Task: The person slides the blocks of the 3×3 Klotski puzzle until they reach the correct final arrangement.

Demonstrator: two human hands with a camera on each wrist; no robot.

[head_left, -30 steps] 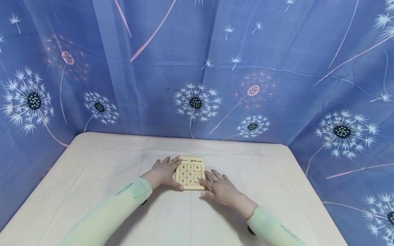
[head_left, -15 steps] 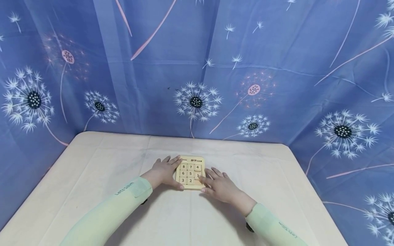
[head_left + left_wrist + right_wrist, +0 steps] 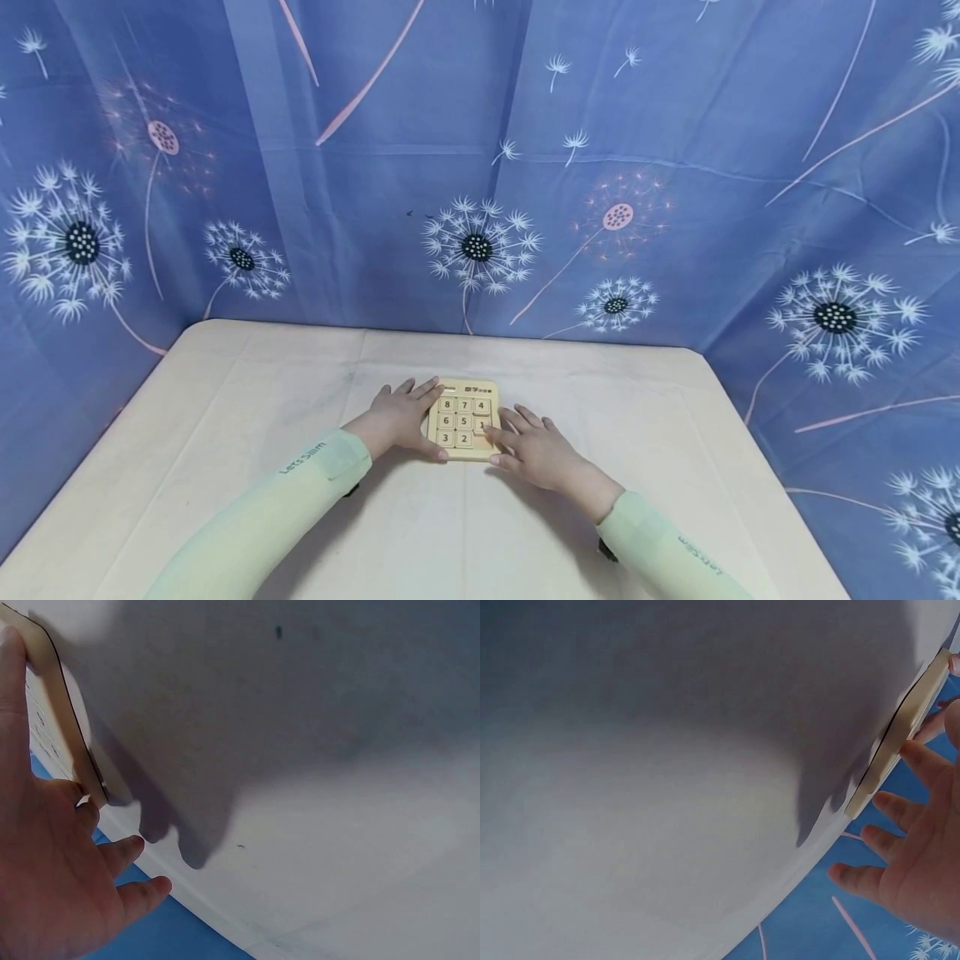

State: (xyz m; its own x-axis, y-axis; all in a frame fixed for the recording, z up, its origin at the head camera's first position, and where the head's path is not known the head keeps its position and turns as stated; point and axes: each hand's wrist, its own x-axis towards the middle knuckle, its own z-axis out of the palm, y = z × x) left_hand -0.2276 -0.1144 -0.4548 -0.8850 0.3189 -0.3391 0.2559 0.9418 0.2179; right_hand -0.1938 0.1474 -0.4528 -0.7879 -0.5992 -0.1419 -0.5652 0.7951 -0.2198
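Note:
A pale yellow number sliding puzzle (image 3: 463, 456) lies flat on the table, its tiles showing 8, 7, 4, then 6, 5, 1, then 3, 2. The lower right slot is bare, just below the 1 tile (image 3: 481, 424). My left hand (image 3: 401, 419) holds the board's left side, thumb at the near corner and forefinger at the far one. In the left wrist view its other fingers spread outward beside the board edge (image 3: 67, 712). My right hand (image 3: 543, 454) touches the 1 tile with its forefinger; its thumb is by the near right corner. Its remaining fingers extend past the board's right side.
A cream cloth covers the table (image 3: 300, 367), which has rounded far corners. Blue curtains (image 3: 360, 208) printed with dandelions hang behind it and along both sides. Light green sleeves (image 3: 270, 500) cover both forearms.
The 1 tile has slid away from me up to the 4, so the gap now lies below it instead of above. My right forefinger moved with it; my left hand stayed in place.

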